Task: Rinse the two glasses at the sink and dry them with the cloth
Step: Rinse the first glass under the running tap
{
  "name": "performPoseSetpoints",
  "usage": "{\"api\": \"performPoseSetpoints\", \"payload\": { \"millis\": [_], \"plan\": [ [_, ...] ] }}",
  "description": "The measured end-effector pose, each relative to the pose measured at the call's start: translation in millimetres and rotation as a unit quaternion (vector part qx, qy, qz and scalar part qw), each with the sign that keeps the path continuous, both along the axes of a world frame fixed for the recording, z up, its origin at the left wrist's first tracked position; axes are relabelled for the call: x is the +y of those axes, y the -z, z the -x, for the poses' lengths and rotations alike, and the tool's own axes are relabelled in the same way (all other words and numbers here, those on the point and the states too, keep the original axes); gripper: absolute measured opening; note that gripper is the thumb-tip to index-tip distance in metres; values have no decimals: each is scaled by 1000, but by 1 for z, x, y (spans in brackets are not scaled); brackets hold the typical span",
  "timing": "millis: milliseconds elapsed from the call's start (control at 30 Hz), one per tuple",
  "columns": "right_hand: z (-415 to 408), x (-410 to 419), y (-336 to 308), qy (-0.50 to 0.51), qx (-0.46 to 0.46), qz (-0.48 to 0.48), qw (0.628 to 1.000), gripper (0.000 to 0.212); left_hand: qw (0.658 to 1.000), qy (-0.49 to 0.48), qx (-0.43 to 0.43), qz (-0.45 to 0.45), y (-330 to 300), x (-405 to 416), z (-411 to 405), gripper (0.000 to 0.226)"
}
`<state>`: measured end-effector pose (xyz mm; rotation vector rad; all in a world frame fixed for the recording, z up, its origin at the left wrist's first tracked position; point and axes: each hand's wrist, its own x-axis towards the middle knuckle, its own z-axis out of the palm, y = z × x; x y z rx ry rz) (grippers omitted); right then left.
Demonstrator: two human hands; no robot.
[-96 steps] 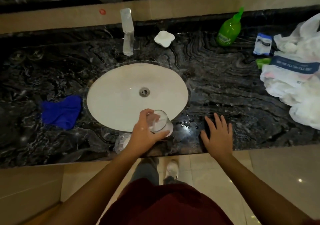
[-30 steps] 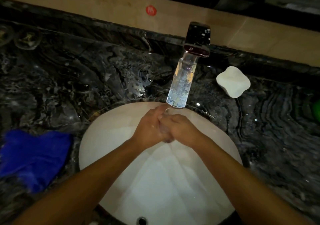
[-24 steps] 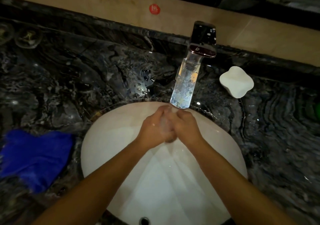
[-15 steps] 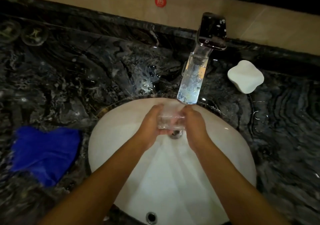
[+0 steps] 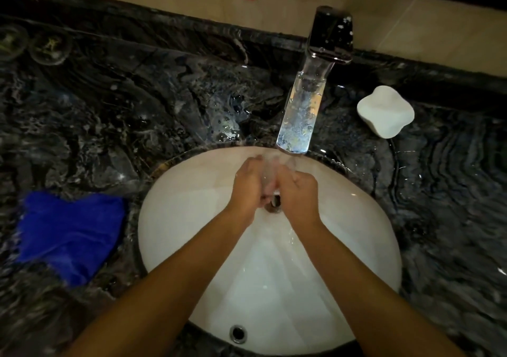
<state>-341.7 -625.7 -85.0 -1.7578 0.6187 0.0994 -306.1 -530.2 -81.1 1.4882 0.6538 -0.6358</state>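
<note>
A clear glass (image 5: 268,176) is clasped between my left hand (image 5: 248,185) and my right hand (image 5: 297,189) just under the spout of the chrome tap (image 5: 307,101), over the white oval sink (image 5: 192,219). The hands press close and hide most of the glass; only a blurred clear strip shows between them. Water runs down the basin below my wrists. The blue cloth (image 5: 68,233) lies crumpled on the dark marble counter (image 5: 109,109) left of the sink. The second glass is out of sight.
A white soap dish (image 5: 385,115) sits right of the tap. Two round dark coasters (image 5: 50,46) lie at the far left by the wall. Water drops cover the counter behind the sink. The overflow hole (image 5: 237,334) is at the basin's near edge.
My left hand carried the glass from the counter's front edge to under the tap and the right hand joined it. Over the last half second the hands closed tighter around the glass.
</note>
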Motion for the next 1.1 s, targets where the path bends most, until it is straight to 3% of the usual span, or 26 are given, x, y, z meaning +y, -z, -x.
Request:
{"api": "performPoseSetpoints", "payload": {
  "millis": [100, 167, 233, 300, 367, 433, 467, 533, 600, 633, 700, 800, 867, 933, 1000, 1100],
  "plan": [
    [-15, 5, -15, 107, 135, -135, 976, 36, 977, -5, -199, -83, 13, 3, 9, 20],
    [-20, 4, -21, 112, 206, -207, 950, 37, 951, 36, -288, -104, 20, 12, 15, 18],
    [-21, 2, -23, 81, 231, -251, 937, 42, 946, 44, -307, -95, 27, 17, 19, 18],
    [-19, 8, -23, 40, 217, -236, 946, 34, 953, 31, -279, -110, 31, 20, 20, 21],
    [-11, 16, -23, -34, 123, -128, 983, 25, 985, -27, -162, -55, 28, 22, 11, 23],
    [1, 14, -15, -174, -19, 73, 982, 27, 989, -73, 6, 126, 20, 24, 1, 31],
    [6, 8, -11, -241, -82, 171, 952, 31, 978, -61, 61, 191, 16, 29, -4, 36],
    [8, -14, -6, -343, -200, 321, 860, 35, 967, 6, 127, 223, 14, 35, -9, 40],
    [11, -32, -2, -413, -243, 367, 798, 37, 961, 59, 157, 219, 15, 36, -12, 43],
    [11, -37, 0, -432, -225, 342, 803, 37, 965, 71, 154, 202, 14, 34, -14, 46],
    [11, -38, 1, -422, -116, 233, 869, 30, 973, 73, 129, 176, 12, 22, -15, 40],
    [-6, -27, -17, -301, 96, 64, 946, 21, 987, 53, 77, 133, 13, 8, -14, 43],
    [-10, -26, -31, -232, 141, -115, 956, 32, 985, 71, 70, 139, 14, 9, -10, 42],
    [-5, -30, -41, -171, 115, -212, 955, 30, 979, 86, 78, 165, 17, 15, -9, 33],
    [8, -27, -40, -87, 34, -208, 974, 7, 978, 63, 94, 174, 20, 21, -11, 32],
    [22, -29, -19, -10, -67, 40, 997, 9, 981, 9, 104, 166, 25, 25, -20, 36]
  ]
}}
